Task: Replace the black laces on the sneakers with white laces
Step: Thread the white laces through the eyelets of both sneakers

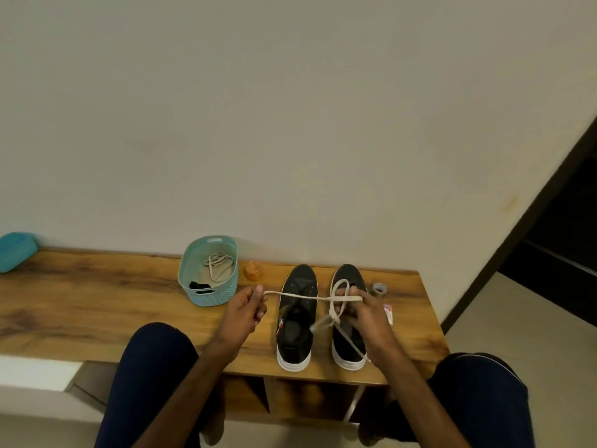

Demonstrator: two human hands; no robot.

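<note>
Two black sneakers with white soles stand side by side on the wooden bench, toes toward the wall: the left sneaker has no lace in its eyelets, and the right sneaker is partly hidden by my right hand. A white lace stretches taut between my hands above the shoes. My left hand pinches its left end. My right hand grips the looped, tangled part of the lace over the right sneaker. A teal basket holds another white lace and a black lace.
A small orange container sits between basket and shoes. A small tape roll and a pink packet lie at the bench's right end. A teal box rests far left. My knees flank the wooden bench.
</note>
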